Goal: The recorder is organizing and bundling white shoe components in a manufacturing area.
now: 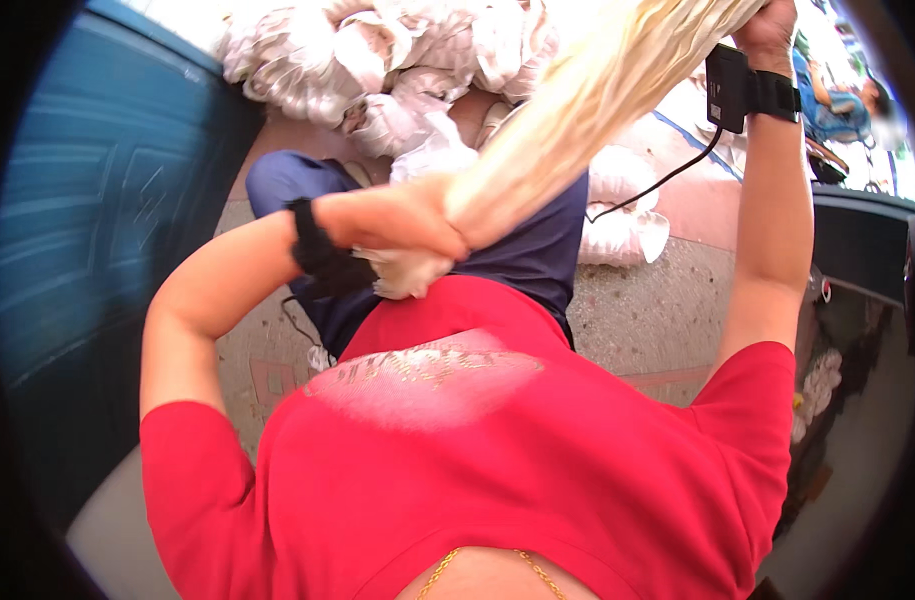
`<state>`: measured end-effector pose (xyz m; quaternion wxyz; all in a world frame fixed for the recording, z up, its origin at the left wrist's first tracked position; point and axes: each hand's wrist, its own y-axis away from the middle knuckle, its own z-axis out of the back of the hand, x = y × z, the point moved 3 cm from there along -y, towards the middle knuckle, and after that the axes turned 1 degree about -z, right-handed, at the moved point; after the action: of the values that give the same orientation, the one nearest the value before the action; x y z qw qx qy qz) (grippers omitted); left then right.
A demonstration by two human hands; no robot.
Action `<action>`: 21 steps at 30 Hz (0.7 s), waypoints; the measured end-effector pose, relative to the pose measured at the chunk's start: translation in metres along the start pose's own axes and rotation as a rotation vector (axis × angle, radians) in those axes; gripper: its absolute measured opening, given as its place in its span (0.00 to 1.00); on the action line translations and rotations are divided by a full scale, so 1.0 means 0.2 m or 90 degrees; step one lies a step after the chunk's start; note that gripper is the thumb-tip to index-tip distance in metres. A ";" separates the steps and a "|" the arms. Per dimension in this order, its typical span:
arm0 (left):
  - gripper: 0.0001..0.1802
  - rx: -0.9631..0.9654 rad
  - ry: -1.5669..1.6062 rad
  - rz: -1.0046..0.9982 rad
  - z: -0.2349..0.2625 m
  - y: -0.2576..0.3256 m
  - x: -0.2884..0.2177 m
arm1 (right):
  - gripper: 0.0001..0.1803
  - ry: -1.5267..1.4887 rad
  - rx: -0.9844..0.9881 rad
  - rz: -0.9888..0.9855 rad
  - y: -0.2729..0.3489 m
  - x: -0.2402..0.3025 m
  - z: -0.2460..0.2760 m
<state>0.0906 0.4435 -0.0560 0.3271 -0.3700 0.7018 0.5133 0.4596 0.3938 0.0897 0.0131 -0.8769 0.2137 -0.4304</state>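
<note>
A long bundle of cream-coloured, pleated, cloth-like material (587, 100) stretches slantwise across the space in front of me. My left hand (412, 215) is closed round its lower end, above my lap, and a loose ruffled tuft sticks out below the fist. At the upper right my right hand (767, 28) grips the other end with the arm stretched out. Part of that hand is cut off by the picture's edge. What exactly the bundle is made of, I cannot tell.
Ahead lies a heap of whitish bundles (377, 60), with more white bundles (622, 205) right of my knees. A blue panelled metal door (107, 200) stands at left, a dark box (862, 245) at right. A black cable (667, 180) runs from my right wrist. Another person (842, 105) is far right.
</note>
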 end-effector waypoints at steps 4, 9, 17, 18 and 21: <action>0.29 -0.113 -0.168 -0.116 0.18 0.09 -0.39 | 0.19 0.099 -0.025 0.173 0.23 0.33 0.16; 0.27 -0.085 -0.338 -0.195 0.10 0.04 -0.83 | 0.19 0.215 -0.150 0.368 0.50 0.70 0.30; 0.25 -0.064 -0.461 -0.194 0.02 -0.47 -1.16 | 0.34 0.364 -0.628 0.386 0.81 0.96 0.79; 0.23 -0.054 -0.478 -0.169 0.02 -0.54 -1.19 | 0.33 0.379 -0.661 0.373 0.83 1.00 0.83; 0.20 -0.029 -0.516 -0.132 0.00 -0.75 -1.24 | 0.33 0.433 -0.697 0.382 0.91 1.06 0.85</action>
<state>0.3453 0.4585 0.0801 0.6185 -0.2138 0.4638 0.5971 0.6379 0.1191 0.1042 -0.3790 -0.4780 0.6236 -0.4889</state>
